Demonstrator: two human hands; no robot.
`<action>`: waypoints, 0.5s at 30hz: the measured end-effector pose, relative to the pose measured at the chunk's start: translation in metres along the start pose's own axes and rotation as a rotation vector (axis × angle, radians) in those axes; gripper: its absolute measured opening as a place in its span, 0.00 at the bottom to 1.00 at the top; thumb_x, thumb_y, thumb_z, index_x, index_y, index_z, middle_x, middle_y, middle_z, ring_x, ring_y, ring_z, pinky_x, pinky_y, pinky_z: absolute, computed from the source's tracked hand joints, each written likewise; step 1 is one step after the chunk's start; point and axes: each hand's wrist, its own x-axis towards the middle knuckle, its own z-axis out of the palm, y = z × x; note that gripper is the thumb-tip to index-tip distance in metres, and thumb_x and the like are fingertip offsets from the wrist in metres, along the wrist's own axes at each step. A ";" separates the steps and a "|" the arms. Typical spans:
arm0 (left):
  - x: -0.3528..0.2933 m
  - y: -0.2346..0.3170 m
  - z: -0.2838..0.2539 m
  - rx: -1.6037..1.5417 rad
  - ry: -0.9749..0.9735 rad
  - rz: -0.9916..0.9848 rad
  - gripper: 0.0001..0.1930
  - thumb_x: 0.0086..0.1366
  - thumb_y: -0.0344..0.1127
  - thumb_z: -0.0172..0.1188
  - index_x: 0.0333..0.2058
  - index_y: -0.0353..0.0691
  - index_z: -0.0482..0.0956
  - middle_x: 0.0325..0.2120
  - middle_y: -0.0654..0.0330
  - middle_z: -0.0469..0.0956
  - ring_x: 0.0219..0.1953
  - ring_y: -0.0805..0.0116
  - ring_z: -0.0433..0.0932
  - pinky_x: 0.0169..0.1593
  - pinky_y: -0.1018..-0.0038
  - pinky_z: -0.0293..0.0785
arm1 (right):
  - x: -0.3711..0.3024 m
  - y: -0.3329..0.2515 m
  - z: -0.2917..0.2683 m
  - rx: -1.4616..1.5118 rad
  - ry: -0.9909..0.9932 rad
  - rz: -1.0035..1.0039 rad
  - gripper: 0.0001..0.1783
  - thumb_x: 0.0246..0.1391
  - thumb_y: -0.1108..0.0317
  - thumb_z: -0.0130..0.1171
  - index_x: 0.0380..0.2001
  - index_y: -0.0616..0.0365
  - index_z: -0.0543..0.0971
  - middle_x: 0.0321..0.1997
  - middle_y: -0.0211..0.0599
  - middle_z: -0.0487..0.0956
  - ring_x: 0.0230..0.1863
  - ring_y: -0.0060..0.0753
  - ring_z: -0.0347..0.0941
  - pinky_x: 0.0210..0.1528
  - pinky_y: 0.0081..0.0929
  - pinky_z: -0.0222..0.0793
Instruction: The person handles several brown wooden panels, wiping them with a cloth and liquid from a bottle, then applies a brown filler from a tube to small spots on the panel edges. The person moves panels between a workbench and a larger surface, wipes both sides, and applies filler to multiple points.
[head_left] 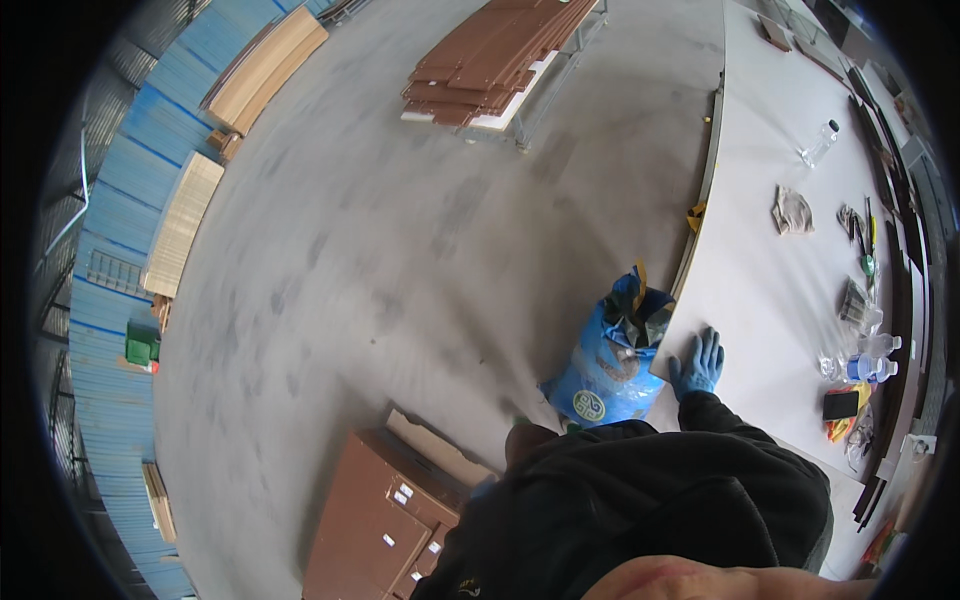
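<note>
My right hand [702, 365], in a blue work glove, lies flat with its fingers apart on the white tabletop [745, 270], close to the table's left edge. It holds nothing. Just left of it, on the floor against the table, stands a blue sack [600, 375] with its mouth gaping and dark stuff inside. Of my left hand only a small bluish patch [484, 487] shows, low beside my dark jacket; its fingers are hidden. That patch is next to a stack of brown panels [375, 510] bearing small white labels.
A cart of brown boards [490, 60] stands at the far side. Along the table's right are a clear bottle [822, 143], a grey cloth glove [793, 212], several more bottles [872, 368] and a black phone-like slab [841, 405]. Pale boards [183, 225] lean by the blue wall.
</note>
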 end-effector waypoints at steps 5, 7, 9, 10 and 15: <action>0.101 0.115 -0.065 0.043 -0.088 -0.008 0.23 0.71 0.51 0.60 0.51 0.35 0.80 0.36 0.55 0.81 0.34 0.62 0.79 0.38 0.61 0.79 | 0.000 0.008 0.018 -0.065 0.025 -0.046 0.48 0.59 0.45 0.61 0.73 0.65 0.60 0.83 0.60 0.49 0.84 0.61 0.40 0.82 0.58 0.34; 0.148 0.163 -0.094 -0.038 -0.066 -0.009 0.23 0.70 0.51 0.61 0.51 0.36 0.81 0.35 0.55 0.81 0.32 0.62 0.80 0.36 0.60 0.79 | 0.001 0.007 0.019 -0.113 0.000 -0.050 0.48 0.60 0.44 0.59 0.73 0.64 0.59 0.83 0.61 0.50 0.84 0.63 0.40 0.81 0.59 0.36; 0.194 0.210 -0.119 -0.232 -0.013 0.033 0.22 0.69 0.53 0.61 0.47 0.39 0.81 0.31 0.58 0.81 0.24 0.63 0.77 0.27 0.60 0.75 | 0.009 0.000 0.014 -0.051 -0.057 -0.020 0.47 0.59 0.50 0.63 0.73 0.65 0.59 0.82 0.61 0.51 0.83 0.64 0.41 0.81 0.59 0.39; 0.216 0.236 -0.141 -0.200 -0.078 0.007 0.20 0.70 0.53 0.60 0.44 0.40 0.81 0.30 0.59 0.81 0.25 0.64 0.77 0.25 0.61 0.73 | 0.015 -0.008 0.009 -0.041 -0.041 -0.011 0.47 0.58 0.52 0.64 0.73 0.65 0.60 0.82 0.60 0.51 0.83 0.64 0.41 0.81 0.58 0.40; 0.312 0.384 -0.219 -0.092 -0.094 0.045 0.17 0.71 0.51 0.59 0.40 0.42 0.79 0.28 0.59 0.79 0.26 0.61 0.77 0.28 0.56 0.72 | 0.071 -0.069 -0.001 -0.025 -0.333 0.639 0.43 0.62 0.54 0.60 0.72 0.69 0.61 0.81 0.64 0.53 0.82 0.65 0.46 0.80 0.51 0.46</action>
